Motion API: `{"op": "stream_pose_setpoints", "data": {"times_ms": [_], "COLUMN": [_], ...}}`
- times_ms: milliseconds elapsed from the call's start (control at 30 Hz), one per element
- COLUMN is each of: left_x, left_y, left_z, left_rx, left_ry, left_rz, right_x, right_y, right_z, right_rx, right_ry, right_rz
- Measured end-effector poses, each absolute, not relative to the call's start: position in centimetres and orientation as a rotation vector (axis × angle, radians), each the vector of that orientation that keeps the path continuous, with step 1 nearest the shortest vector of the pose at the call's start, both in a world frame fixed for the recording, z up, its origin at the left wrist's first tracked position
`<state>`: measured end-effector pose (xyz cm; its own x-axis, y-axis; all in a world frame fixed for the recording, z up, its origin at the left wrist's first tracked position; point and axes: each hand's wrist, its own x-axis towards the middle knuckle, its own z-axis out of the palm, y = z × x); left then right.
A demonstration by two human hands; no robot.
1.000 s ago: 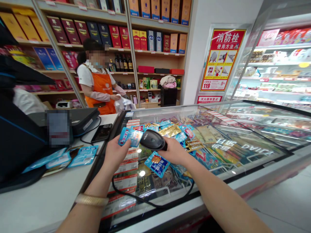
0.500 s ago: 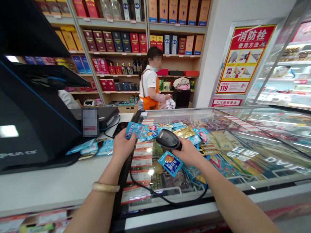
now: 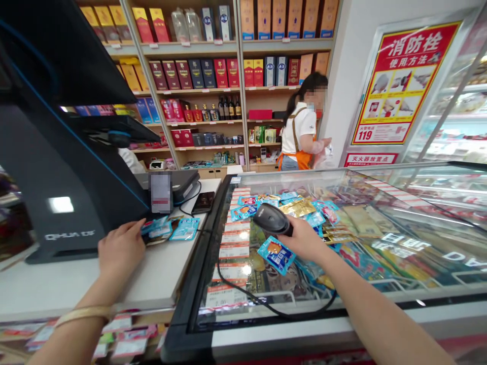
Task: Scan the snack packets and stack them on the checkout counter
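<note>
My left hand (image 3: 122, 249) is over the white counter at the foot of the dark register, its fingertips at a small pile of blue packets (image 3: 157, 227); whether it grips one is hard to make out. Another blue packet (image 3: 184, 229) lies just right of that pile. My right hand (image 3: 303, 239) is wrapped round a black barcode scanner (image 3: 272, 219) above the glass freezer lid. Below the scanner is a blue and orange packet (image 3: 277, 255). Behind it, several blue packets and a gold packet (image 3: 299, 207) are spread on the glass.
The dark register (image 3: 79, 187) stands at the left, with a phone (image 3: 204, 202) on the counter (image 3: 160, 279). The scanner's black cable (image 3: 258, 304) loops over the freezer glass. A person in an orange apron (image 3: 303, 160) stands behind, near shelves of boxes.
My left hand has moved left and down from above the freezer edge to the packets on the counter. The view has shifted left. The person behind has moved right.
</note>
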<state>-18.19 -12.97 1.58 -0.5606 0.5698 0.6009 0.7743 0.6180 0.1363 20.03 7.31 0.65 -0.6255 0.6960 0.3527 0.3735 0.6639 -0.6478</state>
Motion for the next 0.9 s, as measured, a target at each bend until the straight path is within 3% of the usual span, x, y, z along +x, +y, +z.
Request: {"op": "stream_pose_setpoints", "data": {"times_ms": [200,433,600,900], "left_x": [-19.2,-14.2,-8.2,1.6], "left_y": [-13.0,-9.9,-5.0,-0.4], "left_z": [0.4,2.4,3.3,1.9], "left_rx": [-1.129,-1.072,-1.598,-2.709], "left_ry": [-2.378,-2.132,-1.999,-1.972], "left_rz": [-0.582,-0.728,-0.887,-0.568], "right_x": [19.9,19.8,19.8,19.7], "right_y": [7.5,7.5,7.7,7.8], "right_z": [0.4,0.5,0.7,0.9], "right_rx": [-0.827,-0.831,-0.824,-0.836], "right_ry": [-2.237,-2.206,-2.189,-2.145], "right_rz": [0.720,0.720,0.731,0.733]}}
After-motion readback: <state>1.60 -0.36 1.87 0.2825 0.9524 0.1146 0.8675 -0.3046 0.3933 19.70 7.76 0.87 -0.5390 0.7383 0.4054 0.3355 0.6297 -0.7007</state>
